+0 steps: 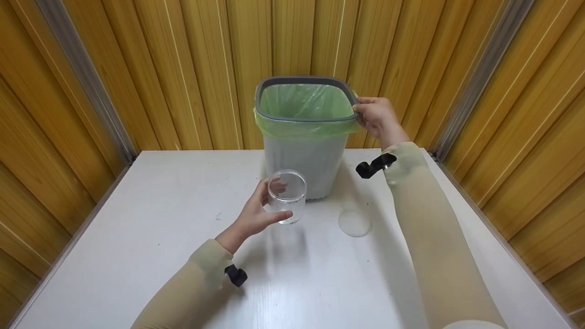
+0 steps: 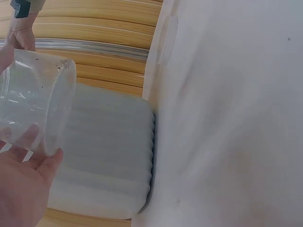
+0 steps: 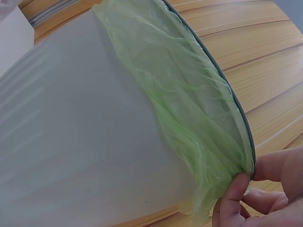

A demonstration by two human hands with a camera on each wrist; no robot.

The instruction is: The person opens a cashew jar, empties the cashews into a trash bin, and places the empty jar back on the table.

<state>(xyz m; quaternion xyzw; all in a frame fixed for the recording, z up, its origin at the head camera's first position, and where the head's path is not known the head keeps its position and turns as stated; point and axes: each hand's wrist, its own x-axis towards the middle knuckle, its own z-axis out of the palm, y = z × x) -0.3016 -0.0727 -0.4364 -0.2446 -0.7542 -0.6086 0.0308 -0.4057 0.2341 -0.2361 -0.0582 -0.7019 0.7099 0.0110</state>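
Note:
A grey trash can (image 1: 301, 160) stands upright at the back of the table, lined with a green bag (image 1: 304, 100) folded out under its dark grey rim (image 1: 306, 119). My right hand (image 1: 377, 114) pinches the rim and bag at the right side; the right wrist view shows the bag (image 3: 175, 94) bunched at its fingertips. In front of the can, my left hand (image 1: 256, 212) grips a clear plastic jar (image 1: 290, 201) above the table. Small dark specks show on the jar's bottom (image 2: 59, 104) in the left wrist view.
On the white table (image 1: 183, 219), a clear round lid (image 1: 355, 223) lies right of the can. Small dark specks dot the tabletop. Wood-patterned panels (image 1: 247, 55) close in the back and both sides. A white round edge (image 1: 473, 324) shows at the bottom right.

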